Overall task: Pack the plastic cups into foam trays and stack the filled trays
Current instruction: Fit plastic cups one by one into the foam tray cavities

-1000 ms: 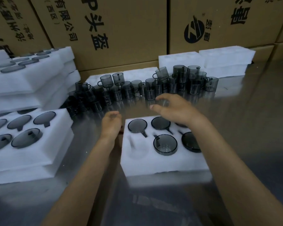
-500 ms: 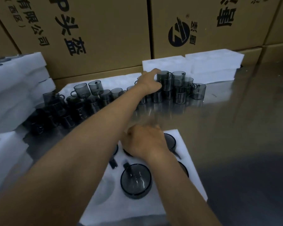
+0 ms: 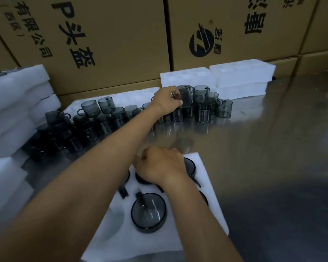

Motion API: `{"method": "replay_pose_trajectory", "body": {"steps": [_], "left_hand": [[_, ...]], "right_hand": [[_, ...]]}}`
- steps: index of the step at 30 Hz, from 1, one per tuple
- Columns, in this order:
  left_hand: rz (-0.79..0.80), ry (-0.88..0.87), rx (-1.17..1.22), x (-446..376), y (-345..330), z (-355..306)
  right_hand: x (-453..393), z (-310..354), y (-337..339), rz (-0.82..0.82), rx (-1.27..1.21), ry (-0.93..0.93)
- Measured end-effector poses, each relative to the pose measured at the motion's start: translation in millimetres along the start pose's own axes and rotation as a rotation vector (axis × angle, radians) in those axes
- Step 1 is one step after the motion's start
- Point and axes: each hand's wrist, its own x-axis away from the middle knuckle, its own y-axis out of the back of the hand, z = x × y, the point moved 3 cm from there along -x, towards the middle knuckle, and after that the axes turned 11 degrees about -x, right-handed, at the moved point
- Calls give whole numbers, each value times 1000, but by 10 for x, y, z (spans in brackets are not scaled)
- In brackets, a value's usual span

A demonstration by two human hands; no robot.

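Observation:
A white foam tray [image 3: 178, 239] lies near me on the steel table, with several smoky grey plastic cups in its pockets. One cup [image 3: 149, 212] sits in the front middle pocket; the front left pocket [image 3: 110, 224] is empty. My right hand [image 3: 159, 167] lies with bent fingers over a cup in the tray's back row, its fingertips hidden. My left hand [image 3: 166, 102] reaches far across and grips a tilted cup [image 3: 187, 95] at the top of the long pile of loose cups [image 3: 106, 114].
Empty foam trays [image 3: 242, 76] are stacked at the back right, and more foam stacks [image 3: 17, 95] stand on the left. Cardboard boxes [image 3: 112, 35] wall off the back. Bare steel tabletop [image 3: 263, 148] stretches to the right.
My left arm stretched out to the cup pile and took hold of a top cup, now tilted. My right hand came down onto the tray's back row and stays there.

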Motion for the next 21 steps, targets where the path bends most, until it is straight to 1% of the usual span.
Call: {"method": "replay_pose_trajectory", "body": {"steps": [3,6,8,11,12,14,16,18,21], "left_hand": [[-36,67,226,388,228,109],[-85,84,305,847,464,304],[-142,100,337,1165,624,400],[-215,144,426,1589,839,429],[-224,142,432,1722,899,411],[-234,93,398,1972,992,368],[-248,10,299,2202,1054,314],[-229,-49,247,2431,1073,281],[-173,-102,301,2706,1037,286]], "right_hand": [[6,0,12,-13,12,-11],[40,7,21,-34,-59,-22],[61,0,60,-93,-199,-37],[119,-8,190,-261,-495,-53],[149,-2,235,-299,-584,-37],[235,40,285,-314,-690,43],[376,115,254,-301,-728,159],[543,162,160,-325,-720,247],[789,188,33,-378,-566,287]]}}
